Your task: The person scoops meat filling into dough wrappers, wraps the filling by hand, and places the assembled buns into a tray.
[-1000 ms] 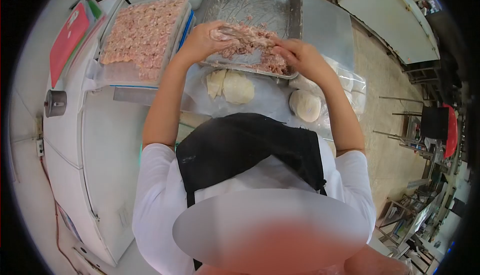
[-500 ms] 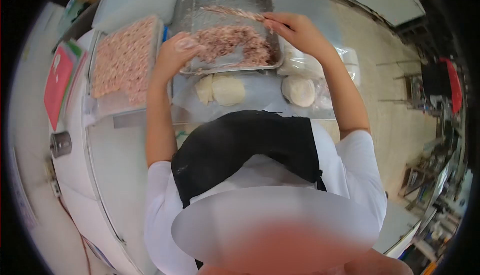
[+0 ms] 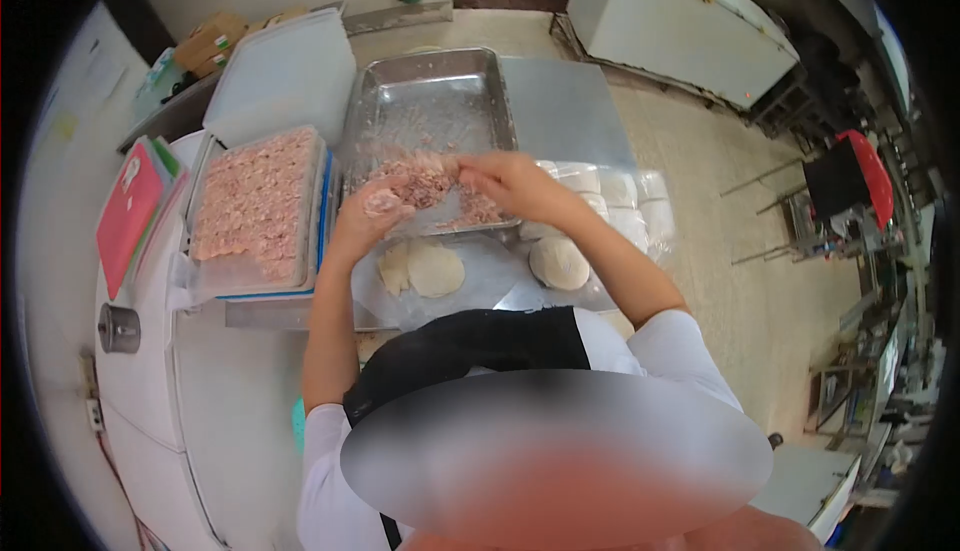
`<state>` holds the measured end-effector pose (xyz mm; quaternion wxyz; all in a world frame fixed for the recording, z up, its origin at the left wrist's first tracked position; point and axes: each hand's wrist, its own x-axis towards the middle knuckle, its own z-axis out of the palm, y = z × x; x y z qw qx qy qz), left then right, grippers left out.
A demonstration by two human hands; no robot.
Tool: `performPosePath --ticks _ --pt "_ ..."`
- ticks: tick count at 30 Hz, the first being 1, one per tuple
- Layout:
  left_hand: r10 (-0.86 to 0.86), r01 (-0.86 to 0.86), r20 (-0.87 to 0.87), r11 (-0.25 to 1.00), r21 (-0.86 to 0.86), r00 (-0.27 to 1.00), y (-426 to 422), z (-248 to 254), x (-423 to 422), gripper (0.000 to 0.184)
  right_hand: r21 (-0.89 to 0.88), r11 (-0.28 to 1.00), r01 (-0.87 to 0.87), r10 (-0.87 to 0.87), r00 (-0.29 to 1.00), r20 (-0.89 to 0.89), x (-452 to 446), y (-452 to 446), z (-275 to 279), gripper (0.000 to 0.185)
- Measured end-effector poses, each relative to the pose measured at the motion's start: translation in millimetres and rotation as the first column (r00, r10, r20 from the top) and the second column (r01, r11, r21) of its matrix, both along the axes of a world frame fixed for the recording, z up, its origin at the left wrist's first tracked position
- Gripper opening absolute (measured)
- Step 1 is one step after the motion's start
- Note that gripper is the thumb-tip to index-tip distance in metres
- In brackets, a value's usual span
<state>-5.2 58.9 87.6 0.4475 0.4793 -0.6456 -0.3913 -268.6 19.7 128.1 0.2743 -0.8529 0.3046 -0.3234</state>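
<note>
A metal tray [image 3: 505, 101] holds ground meat filling [image 3: 480, 209] in its near half. Over that filling, my right hand [image 3: 510, 186] grips a long thin tool [image 3: 430, 163] coated with meat and blurred by motion; its exact kind is hidden. My left hand [image 3: 355, 226] is curled at the tray's near left corner, around a pale thin piece [image 3: 383, 203] that looks like a dough wrapper. Closer to my body lie flat round dough wrappers [image 3: 435, 270], with another round stack of wrappers [image 3: 560, 263] to their right.
Left of the tray, a plastic container [image 3: 322, 216] holds rows of pinkish shaped pieces, with a translucent lid [image 3: 285, 76] behind it. Bagged white packs [image 3: 625, 196] lie at the right. Folders [image 3: 128, 216] and a metal cup [image 3: 120, 329] are on the far left.
My right hand has come left and nearer, bringing the coated tool over the filling beside my left hand. My left hand stays at the tray corner. The view has tilted up.
</note>
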Motion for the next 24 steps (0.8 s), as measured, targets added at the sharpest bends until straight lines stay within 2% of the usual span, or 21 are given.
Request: performPosePath --ticks 1,3,4,5,9,11,13,16,19,22,24 --pt "-0.014 0.019 -0.033 0.990 0.137 0.999 4 6 0 0.027 -0.032 0.999 -0.023 0.022 0.998 -0.052 1 3 -10 0.030" --pt "0.026 -0.041 0.075 0.979 0.200 0.997 8 9 -3 0.028 -0.094 0.993 -0.078 0.062 0.986 -0.157 -2 7 -25 0.029" --pt "0.044 -0.074 0.130 0.970 0.233 0.991 10 10 -4 0.028 -0.072 0.994 -0.084 0.072 0.985 -0.155 -4 10 -23 0.029" --pt "0.017 -0.044 0.106 0.966 0.254 0.994 14 11 -5 0.030 -0.050 0.995 -0.090 0.081 0.985 -0.151 -7 12 -22 0.028" --pt "0.119 -0.122 0.034 0.983 0.138 0.992 29 -3 -17 0.018 0.029 0.992 -0.121 0.124 0.974 -0.188 -17 24 -15 0.027" --pt "0.076 -0.097 0.225 0.992 0.083 0.971 32 -5 -17 0.023 0.051 0.990 -0.129 0.135 0.982 -0.133 -21 28 -21 0.027" --pt "0.074 -0.115 0.224 0.977 0.177 0.972 43 7 -28 0.029 0.061 0.987 -0.147 0.150 0.987 -0.051 -26 31 -22 0.027" --pt "0.038 -0.022 0.218 0.997 -0.074 0.975 52 -6 -33 0.030 0.089 0.982 -0.168 0.174 0.982 -0.068 -33 37 -19 0.026" --pt "0.140 -0.152 0.097 0.980 0.130 0.985 68 -22 -36 0.032 0.018 0.972 -0.232 0.233 0.965 -0.119 -38 34 -38 0.026" --pt "0.188 -0.192 0.054 0.978 0.077 0.981 82 -28 -37 0.031 0.106 0.978 -0.177 0.195 0.964 -0.182 -38 43 -23 0.024" --pt "0.222 -0.231 0.084 0.967 0.108 0.971 96 -22 -33 0.031 0.148 0.971 -0.188 0.207 0.970 -0.130 -35 42 -26 0.024"
